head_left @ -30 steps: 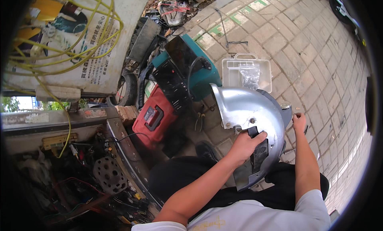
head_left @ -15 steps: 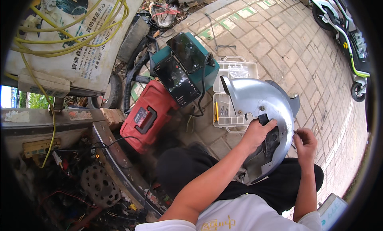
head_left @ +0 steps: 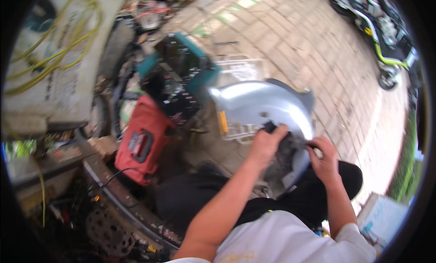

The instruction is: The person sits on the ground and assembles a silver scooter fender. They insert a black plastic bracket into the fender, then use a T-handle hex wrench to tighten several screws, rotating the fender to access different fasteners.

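A silver curved mudguard (head_left: 259,95), smeared by motion, rests across my lap with its hollow side toward me. My left hand (head_left: 267,147) is closed round its inner edge, beside a black part (head_left: 287,152) inside the hollow. At the right edge of the mudguard, the thumb and fingers of my right hand (head_left: 324,157) are pinched together. What they hold, if anything, is too small and blurred to name.
Behind the mudguard lies a clear parts case (head_left: 240,70), partly covered. A red toolbox (head_left: 144,142) stands left, near a teal box (head_left: 204,65) with two phones (head_left: 175,97) on it. A scooter (head_left: 381,49) is at the far right.
The whole view has shifted and blurred. My right hand has come in from beside the mudguard to its right edge. My left hand keeps its hold, and the mudguard has tilted.
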Demonstrator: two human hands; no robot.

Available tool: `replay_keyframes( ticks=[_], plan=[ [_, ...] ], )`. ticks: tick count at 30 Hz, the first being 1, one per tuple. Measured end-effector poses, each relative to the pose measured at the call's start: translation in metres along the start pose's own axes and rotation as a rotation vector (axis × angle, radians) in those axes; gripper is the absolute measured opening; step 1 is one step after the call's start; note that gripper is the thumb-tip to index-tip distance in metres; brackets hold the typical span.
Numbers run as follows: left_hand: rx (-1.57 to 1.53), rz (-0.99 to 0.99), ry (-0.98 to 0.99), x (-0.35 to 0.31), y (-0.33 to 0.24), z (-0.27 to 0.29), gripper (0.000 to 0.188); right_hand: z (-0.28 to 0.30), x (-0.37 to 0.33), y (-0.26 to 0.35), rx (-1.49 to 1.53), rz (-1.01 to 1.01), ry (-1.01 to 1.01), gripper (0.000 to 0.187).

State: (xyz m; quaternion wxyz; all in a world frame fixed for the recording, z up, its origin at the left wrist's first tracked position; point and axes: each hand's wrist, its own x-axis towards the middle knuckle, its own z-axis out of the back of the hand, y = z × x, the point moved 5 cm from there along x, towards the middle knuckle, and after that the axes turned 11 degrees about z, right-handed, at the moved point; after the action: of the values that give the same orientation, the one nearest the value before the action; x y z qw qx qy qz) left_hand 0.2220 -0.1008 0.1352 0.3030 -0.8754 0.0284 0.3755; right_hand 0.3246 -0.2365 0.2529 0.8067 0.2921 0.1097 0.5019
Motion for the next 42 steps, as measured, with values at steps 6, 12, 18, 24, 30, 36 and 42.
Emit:
replay_keyframes(
  ticks=[6,12,18,24,30,36,42],
  plan=[
    [-0.301,0.008,0.078,-0.003,0.002,0.000,0.032,0.000,-0.006,-0.004,0.002,-0.020,0.025,0.018],
    [-0.193,-0.026,0.031,-0.004,0.002,-0.003,0.025,-0.002,-0.004,0.007,-0.084,0.126,-0.062,0.019],
    [-0.182,-0.034,0.057,-0.004,0.005,-0.008,0.027,-0.005,-0.001,0.007,-0.113,0.142,-0.049,0.018],
    [-0.195,-0.027,0.079,-0.004,0.008,-0.010,0.030,-0.008,-0.007,0.005,-0.191,0.112,0.040,0.018],
    [-0.131,-0.052,0.058,-0.003,0.008,-0.011,0.028,-0.019,0.008,0.014,-0.307,0.109,0.211,0.018],
    [-0.162,-0.071,0.015,0.004,0.014,-0.009,0.024,-0.022,0.010,0.009,-0.209,0.037,0.149,0.015],
    [-0.147,-0.117,-0.015,0.007,0.015,-0.005,0.023,-0.027,0.009,0.007,-0.229,0.032,0.098,0.014]
  ],
)
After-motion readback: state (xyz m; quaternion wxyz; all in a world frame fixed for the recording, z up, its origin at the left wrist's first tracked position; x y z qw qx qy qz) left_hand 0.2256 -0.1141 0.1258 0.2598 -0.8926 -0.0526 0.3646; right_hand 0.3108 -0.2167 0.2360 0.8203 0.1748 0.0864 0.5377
